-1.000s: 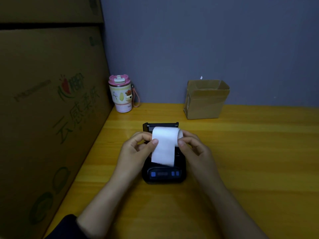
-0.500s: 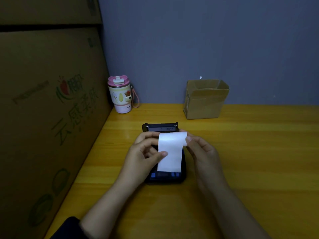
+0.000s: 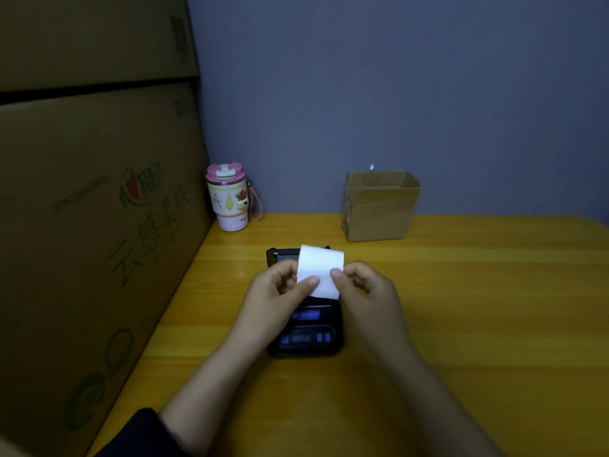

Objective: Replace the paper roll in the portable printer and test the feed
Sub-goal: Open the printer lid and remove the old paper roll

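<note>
A small black portable printer (image 3: 306, 338) with blue buttons lies on the yellow wooden table (image 3: 461, 308), its lid (image 3: 283, 253) standing open at the far end. Above its open bay I hold a white paper roll (image 3: 321, 270) with a loose flap hanging toward me. My left hand (image 3: 280, 291) pinches the flap's left edge with thumb and fingers. My right hand (image 3: 365, 285) pinches the right edge. The bay itself is hidden behind the paper and my hands.
A pink-lidded tumbler (image 3: 227, 201) stands at the back left corner. An open small cardboard box (image 3: 380, 206) sits against the grey wall. Large cardboard cartons (image 3: 99, 209) wall off the table's left side.
The paper has been lifted higher above the printer and its hanging flap is shorter; the printer's front panel now shows below it. Both hands shifted up with it.
</note>
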